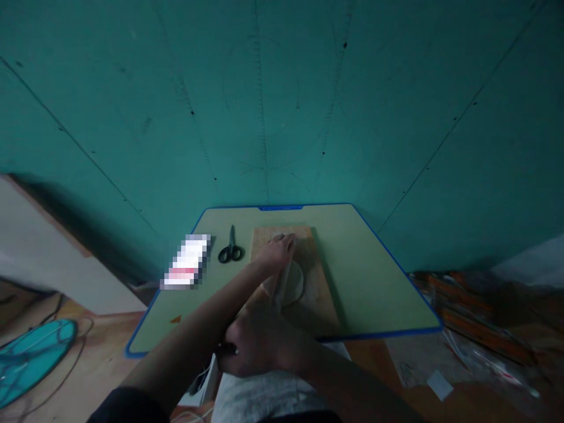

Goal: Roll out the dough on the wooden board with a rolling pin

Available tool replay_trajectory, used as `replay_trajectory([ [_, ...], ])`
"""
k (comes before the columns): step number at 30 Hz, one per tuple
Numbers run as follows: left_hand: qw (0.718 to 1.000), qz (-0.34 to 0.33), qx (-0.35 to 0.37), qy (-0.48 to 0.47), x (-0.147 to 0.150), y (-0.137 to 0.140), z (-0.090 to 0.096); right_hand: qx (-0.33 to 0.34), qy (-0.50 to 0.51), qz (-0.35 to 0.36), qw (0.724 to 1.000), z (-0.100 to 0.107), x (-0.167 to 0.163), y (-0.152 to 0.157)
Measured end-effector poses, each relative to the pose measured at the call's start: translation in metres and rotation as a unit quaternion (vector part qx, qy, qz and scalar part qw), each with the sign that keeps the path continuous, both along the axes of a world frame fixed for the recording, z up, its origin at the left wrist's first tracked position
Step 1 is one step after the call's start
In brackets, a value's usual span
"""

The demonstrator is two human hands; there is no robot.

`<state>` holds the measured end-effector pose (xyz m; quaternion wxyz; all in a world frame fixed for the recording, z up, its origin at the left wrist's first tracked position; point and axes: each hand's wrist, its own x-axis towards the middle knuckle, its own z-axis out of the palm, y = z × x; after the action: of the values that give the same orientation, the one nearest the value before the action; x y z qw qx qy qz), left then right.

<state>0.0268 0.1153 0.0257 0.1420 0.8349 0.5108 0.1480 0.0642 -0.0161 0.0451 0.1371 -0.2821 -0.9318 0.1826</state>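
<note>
My left hand (277, 252) reaches across a wooden board (319, 294), its fingers closed at the far end of a narrow, pale, see-through strip (283, 288). The strip crosses a flat, round, pale disc (294, 283) on the board; its kind is unclear. Nearer to me, my right hand (253, 341) is curled closed by the strip's near end, below my left forearm. Shadow hides what its fingers grip. Black-handled scissors (231, 249) lie left of the board, points away from me.
The pale tabletop (370, 276) has a blue rim and stands against a green wall (282, 117). A blurred-out phone-like slab (187, 262) lies at its left edge, with a small orange-brown piece (175, 319) nearer. Clear plastic wrapping (497, 364) lies on the floor at right.
</note>
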Motion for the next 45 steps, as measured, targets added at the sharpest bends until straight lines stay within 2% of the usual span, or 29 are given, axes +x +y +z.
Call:
replay_trajectory([
  [5,0.999,-0.027,-0.019,-0.002,-0.001,-0.005,0.002,-0.082,-0.032,0.052,0.995,0.009,0.000,0.003],
  [9,0.998,-0.050,-0.038,-0.012,-0.004,-0.005,0.002,-0.099,-0.063,0.102,0.988,0.014,-0.005,0.005],
  [13,0.996,-0.061,-0.043,-0.042,-0.003,-0.006,-0.001,-0.070,-0.085,0.099,0.989,0.015,-0.010,0.002],
  [17,0.996,-0.044,-0.038,-0.073,0.003,-0.011,-0.007,-0.020,-0.085,0.108,0.990,0.011,-0.009,-0.004],
  [22,0.993,-0.053,-0.032,-0.098,0.009,-0.015,-0.007,-0.008,-0.026,0.101,0.995,-0.006,-0.003,-0.011],
  [24,0.992,-0.061,-0.043,-0.103,0.013,-0.016,-0.006,0.026,-0.003,0.091,0.995,-0.014,-0.001,-0.013],
  [27,0.991,-0.068,-0.057,-0.097,0.019,-0.019,-0.004,0.074,0.027,0.073,0.994,-0.022,0.001,-0.019],
  [31,0.993,-0.055,-0.072,-0.080,0.029,-0.026,-0.003,0.099,0.037,0.045,0.993,-0.027,0.005,-0.028],
  [38,0.996,-0.037,-0.045,-0.074,0.046,-0.036,-0.004,0.140,0.076,0.001,0.987,-0.039,0.010,-0.041],
  [45,0.999,-0.033,-0.025,-0.003,0.061,-0.046,0.001,0.171,0.113,-0.015,0.979,-0.062,0.018,-0.050],
])
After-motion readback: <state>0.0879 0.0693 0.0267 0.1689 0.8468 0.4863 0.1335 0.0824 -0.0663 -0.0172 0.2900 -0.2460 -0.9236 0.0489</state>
